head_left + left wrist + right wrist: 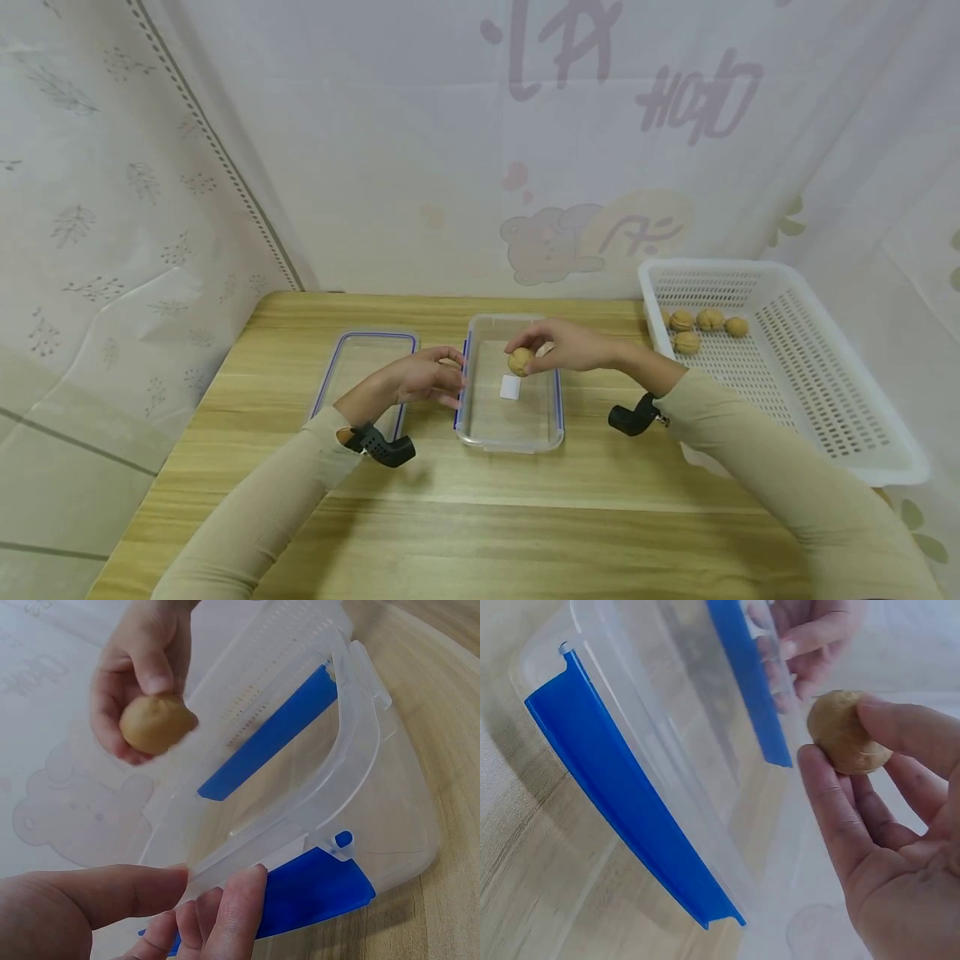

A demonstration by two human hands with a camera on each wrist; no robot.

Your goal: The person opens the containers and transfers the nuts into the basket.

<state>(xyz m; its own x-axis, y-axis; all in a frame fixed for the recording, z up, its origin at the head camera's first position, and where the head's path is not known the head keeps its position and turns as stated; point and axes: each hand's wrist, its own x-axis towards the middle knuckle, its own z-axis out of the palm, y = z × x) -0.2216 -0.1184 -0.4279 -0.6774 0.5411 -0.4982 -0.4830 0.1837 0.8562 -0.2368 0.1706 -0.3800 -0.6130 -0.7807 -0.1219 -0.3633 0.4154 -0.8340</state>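
Note:
A walnut (521,362) is pinched between the thumb and fingers of my right hand (564,345), above a clear plastic food container (512,431) with blue side latches. The right wrist view shows the walnut (847,733) up close, held at the fingertips. My left hand (427,377) is at the container's left side. In the left wrist view its fingers (238,904) lie against the blue latch (315,894), the thumb near the rim. Inside the container, under the walnut, a small white packet (510,387) lies on the bottom.
A clear lid (375,336) with a blue seal lies left of the container, partly behind my left forearm. At the right stands a white slotted basket (795,400) with several walnuts (710,319) in its far left corner. A printed curtain hangs behind the wooden table (480,533).

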